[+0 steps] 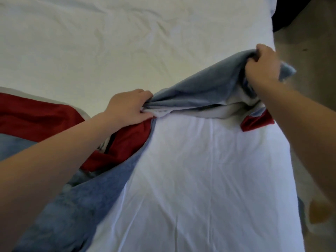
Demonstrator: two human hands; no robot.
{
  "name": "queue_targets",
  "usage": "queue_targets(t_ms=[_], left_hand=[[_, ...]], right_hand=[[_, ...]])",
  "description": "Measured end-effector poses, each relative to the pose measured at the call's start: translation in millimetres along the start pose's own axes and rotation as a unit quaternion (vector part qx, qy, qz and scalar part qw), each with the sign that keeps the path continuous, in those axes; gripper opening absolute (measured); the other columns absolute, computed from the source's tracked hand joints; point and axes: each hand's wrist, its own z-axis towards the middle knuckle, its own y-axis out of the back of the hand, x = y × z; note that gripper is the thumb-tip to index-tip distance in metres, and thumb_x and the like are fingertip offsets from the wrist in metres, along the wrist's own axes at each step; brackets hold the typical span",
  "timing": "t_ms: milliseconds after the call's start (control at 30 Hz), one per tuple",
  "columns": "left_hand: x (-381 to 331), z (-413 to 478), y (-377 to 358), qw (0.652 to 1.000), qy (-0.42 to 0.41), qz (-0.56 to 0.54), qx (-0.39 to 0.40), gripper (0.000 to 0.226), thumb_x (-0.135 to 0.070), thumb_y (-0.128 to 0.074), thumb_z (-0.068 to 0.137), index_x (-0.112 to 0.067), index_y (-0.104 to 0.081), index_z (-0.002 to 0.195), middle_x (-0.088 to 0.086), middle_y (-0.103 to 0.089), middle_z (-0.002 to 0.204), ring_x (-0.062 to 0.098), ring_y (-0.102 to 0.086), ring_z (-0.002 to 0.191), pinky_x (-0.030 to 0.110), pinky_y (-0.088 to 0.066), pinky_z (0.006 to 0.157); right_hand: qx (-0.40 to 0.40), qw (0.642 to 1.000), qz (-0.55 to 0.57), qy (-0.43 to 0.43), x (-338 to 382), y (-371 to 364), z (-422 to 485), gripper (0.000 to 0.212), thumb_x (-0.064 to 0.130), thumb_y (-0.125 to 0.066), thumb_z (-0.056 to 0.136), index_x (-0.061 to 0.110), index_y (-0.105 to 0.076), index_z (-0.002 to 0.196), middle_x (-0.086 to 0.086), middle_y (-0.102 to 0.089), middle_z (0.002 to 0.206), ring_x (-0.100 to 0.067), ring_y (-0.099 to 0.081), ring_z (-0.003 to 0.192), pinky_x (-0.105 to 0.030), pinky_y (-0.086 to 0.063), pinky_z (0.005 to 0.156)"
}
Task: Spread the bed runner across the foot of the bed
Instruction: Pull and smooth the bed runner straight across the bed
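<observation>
The bed runner (201, 91) is a bunched cloth of grey-blue, white and red. It stretches in a loose band between my two hands over the white bed (109, 42). My left hand (131, 106) grips one bunched end near the middle of the view. My right hand (263, 64) grips the other end near the bed's right edge, lifted slightly off the sheet. More of the runner, red (36, 115) and blue (91, 197), lies crumpled at the lower left under my left forearm. A white panel of cloth (209, 179) hangs toward me below the band.
The wrinkled white sheet covers the far part of the bed. Brownish floor (309, 51) runs along the right side. A dark object (291, 13) sits at the top right corner, and something yellow (318, 210) lies on the floor at lower right.
</observation>
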Motion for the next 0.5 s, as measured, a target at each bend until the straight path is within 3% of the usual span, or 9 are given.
queue_targets(t_ms=[67,133,167,267,367,433,500], left_hand=[[7,3,-4,0.993,0.068,-0.061,-0.078,0.023,-0.039,-0.057,0.087,-0.018,-0.062,0.095,0.005,-0.065,0.091,0.03,-0.061,0.088,0.035,-0.044,0.065],[17,10,-4,0.981,0.143,-0.081,-0.099,0.02,-0.035,-0.054,0.09,-0.018,-0.063,0.093,0.006,-0.066,0.091,0.03,-0.06,0.091,0.033,-0.039,0.065],[22,14,-2,0.979,0.164,-0.08,-0.09,0.021,-0.035,-0.053,0.091,-0.018,-0.063,0.092,0.006,-0.066,0.092,0.03,-0.059,0.092,0.032,-0.038,0.065],[37,25,-3,0.967,0.231,-0.092,-0.051,0.022,-0.037,-0.05,0.092,-0.018,-0.062,0.094,0.007,-0.064,0.099,0.03,-0.058,0.098,0.033,-0.039,0.071],[44,27,-3,0.956,0.28,-0.073,-0.046,0.023,-0.034,-0.057,0.089,-0.015,-0.058,0.102,0.009,-0.061,0.105,0.032,-0.057,0.1,0.035,-0.04,0.073],[36,23,-1,0.969,0.212,0.04,-0.118,0.02,-0.02,-0.062,0.084,-0.01,-0.055,0.099,0.014,-0.057,0.101,0.036,-0.056,0.093,0.041,-0.043,0.068],[19,18,-3,0.978,0.077,0.097,-0.168,0.01,-0.009,-0.059,0.08,-0.008,-0.056,0.089,0.016,-0.057,0.091,0.038,-0.057,0.082,0.042,-0.042,0.059]], right_hand=[[0.049,0.999,0.015,0.017,6,-14,-5,0.027,0.015,-0.045,0.094,0.009,-0.05,0.12,-0.003,-0.061,0.111,-0.015,-0.055,0.096,-0.024,-0.039,0.088],[0.058,0.985,-0.069,0.147,5,-24,-21,0.043,0.01,-0.051,0.087,0.011,-0.046,0.13,-0.004,-0.053,0.125,-0.017,-0.052,0.106,-0.03,-0.043,0.093],[0.045,0.969,-0.109,0.219,2,-29,-30,0.042,0.009,-0.052,0.083,0.012,-0.05,0.125,-0.008,-0.053,0.122,-0.022,-0.053,0.105,-0.035,-0.047,0.087],[0.093,0.9,-0.199,0.376,-7,-47,-55,0.018,0.026,-0.058,0.08,0.015,-0.058,0.094,-0.01,-0.058,0.092,-0.03,-0.057,0.081,-0.036,-0.045,0.063],[0.194,0.809,-0.332,0.444,-26,-71,-70,0.034,0.046,-0.06,0.082,0.016,-0.059,0.098,-0.008,-0.06,0.094,-0.027,-0.058,0.079,-0.032,-0.043,0.062],[0.213,0.788,-0.385,0.431,-38,-82,-74,0.043,0.052,-0.061,0.082,0.019,-0.057,0.11,-0.007,-0.06,0.106,-0.026,-0.058,0.09,-0.033,-0.045,0.07],[0.212,0.787,-0.408,0.411,-45,-89,-76,0.042,0.049,-0.061,0.083,0.018,-0.057,0.111,-0.009,-0.06,0.108,-0.027,-0.057,0.093,-0.034,-0.046,0.073]])
